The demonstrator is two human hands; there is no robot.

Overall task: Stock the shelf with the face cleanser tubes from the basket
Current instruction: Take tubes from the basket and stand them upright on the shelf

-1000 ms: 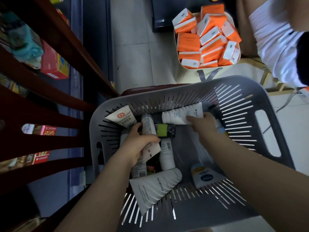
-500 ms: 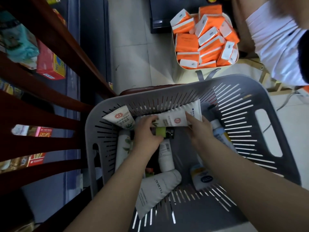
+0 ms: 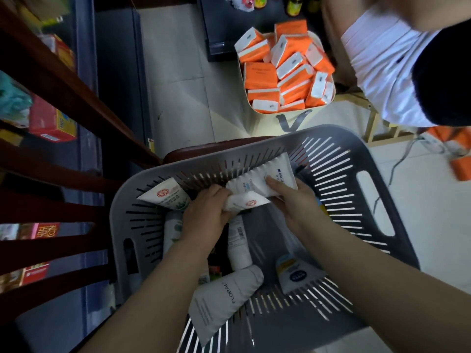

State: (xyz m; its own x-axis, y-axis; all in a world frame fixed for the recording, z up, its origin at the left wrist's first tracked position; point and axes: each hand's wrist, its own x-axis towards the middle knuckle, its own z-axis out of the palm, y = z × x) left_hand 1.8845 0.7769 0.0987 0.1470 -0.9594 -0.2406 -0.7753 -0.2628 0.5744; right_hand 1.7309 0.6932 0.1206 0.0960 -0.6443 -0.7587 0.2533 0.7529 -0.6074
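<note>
A grey slotted basket (image 3: 369, 189) holds several white face cleanser tubes. My left hand (image 3: 204, 215) grips a white tube with a red round logo (image 3: 244, 202). My right hand (image 3: 293, 200) holds a second white tube with blue print (image 3: 275, 171), lifted against the far wall of the basket. Both held tubes touch each other. Still lying in the basket are a FLORAL tube (image 3: 221, 299), a tube with a blue oval label (image 3: 295, 273), a barcode tube (image 3: 238, 243) and a red-logo tube (image 3: 165, 197) leaning at the left wall.
A dark wooden shelf (image 3: 63, 82) with boxed goods runs along the left. A cream bin of orange tissue packs (image 3: 285, 67) stands on the tiled floor beyond the basket. Another person in white shorts (image 3: 382, 64) sits at the top right.
My left hand let go of one tube and took hold of the red-logo tube. My right hand lifted the blue-print tube up and both hands came together at the basket's far side.
</note>
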